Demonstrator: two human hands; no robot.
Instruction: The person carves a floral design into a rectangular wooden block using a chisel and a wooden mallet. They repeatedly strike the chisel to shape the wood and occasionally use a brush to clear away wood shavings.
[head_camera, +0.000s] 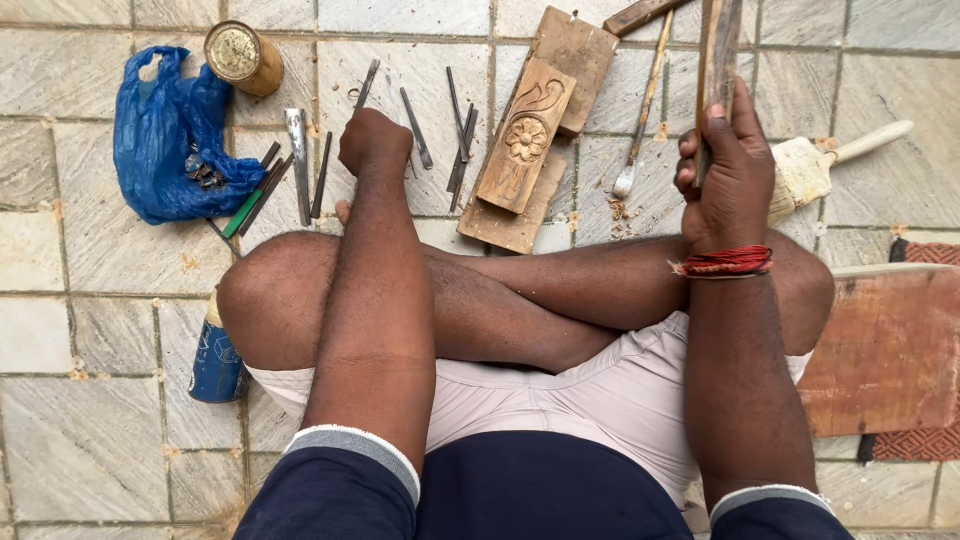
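Wooden and long, the stick (718, 55) stands upright in your right hand (728, 175), your fingers wrapped tight round its lower end; its top runs out of the picture. A red thread band (727, 262) circles that wrist.

Your left hand (373, 142) reaches down among the chisels (415, 125) scattered on the stone floor (100, 330). It is curled into a loose fist with a thin metal tool (366, 84) showing just past the knuckles, but from above you cannot tell whether the fingers actually hold it or only rest on it.

Between your two hands, just beyond your crossed legs, the carved block (526, 137) with its flower lies on a plain board (520, 215). A mallet (812, 165) lies right of your right hand, partly behind it. A long slim tool (642, 110) lies between block and right hand. Far left sit a blue bag (165, 135) and a round tin (243, 57); a blue can (217, 365) leans by your left knee.
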